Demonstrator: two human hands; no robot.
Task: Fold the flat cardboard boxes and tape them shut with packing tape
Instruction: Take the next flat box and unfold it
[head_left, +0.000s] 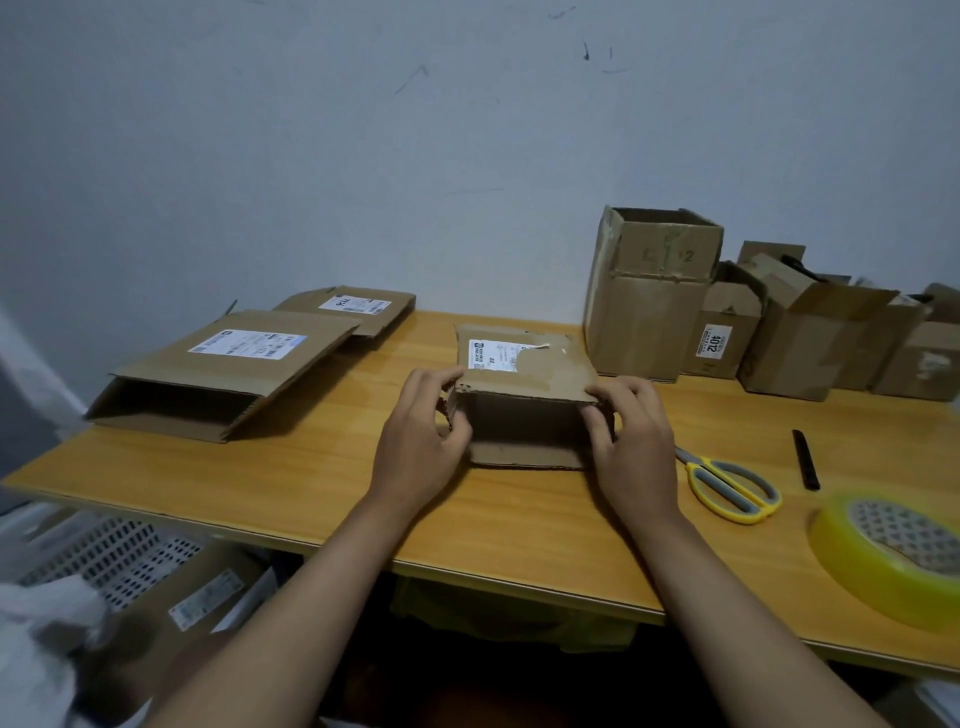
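Squaring up a small cardboard box at the middle of the wooden desk. The left hand grips the box's left side flap, fingers curled round its edge; the right hand grips the right flap in the same way, thumb on the near face. The box lies on its side with its open mouth toward the person, the upper panel carrying a torn white shipping label and scraps of old tape. To do this step well, both side flaps should probably be pressed inward evenly, along their creases, so the walls stand square before the long flaps close over them; uneven pressure would likely skew the worn board. The cardboard looks soft and frayed at the corners, so a light touch seems wise. The roll of packing tape and the yellow-handled scissors lie to the right, near at hand. Two flat boxes wait at the left; opened boxes stand at the rear right.
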